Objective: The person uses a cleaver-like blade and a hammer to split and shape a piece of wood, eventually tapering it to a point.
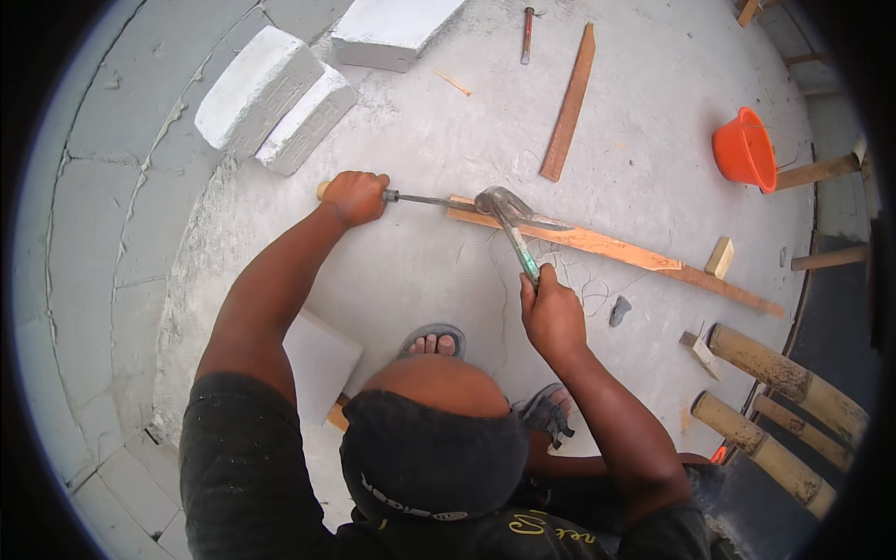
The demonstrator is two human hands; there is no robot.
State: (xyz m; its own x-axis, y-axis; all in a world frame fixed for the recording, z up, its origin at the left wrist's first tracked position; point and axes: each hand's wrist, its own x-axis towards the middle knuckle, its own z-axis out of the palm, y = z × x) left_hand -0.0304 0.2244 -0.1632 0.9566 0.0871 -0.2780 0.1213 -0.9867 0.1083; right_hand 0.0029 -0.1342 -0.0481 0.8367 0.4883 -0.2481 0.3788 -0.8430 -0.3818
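Observation:
My left hand (357, 198) is closed round a blade tool with a pale yellow handle (323, 190). Its narrow metal blade (425, 199) reaches right to the near end of a wooden plank (597, 241); its tip is hidden. In my right hand (554, 322) is a claw hammer (515, 233) with a green grip. The hammer's head lies over that plank end, by the blade; whether they touch, I cannot tell. Fresh pale orange wood shows along the plank, while its far right part is darker. My sandalled foot (434, 342) is just below.
White blocks (252, 89) stand at the upper left. Further off lie a red-handled tool (527, 37) and a reddish wood strip (568, 103). An orange bucket (744, 149) stands right, above bamboo poles (761, 359). Small wood offcuts (720, 258) and thin wire (588, 285) are near the plank.

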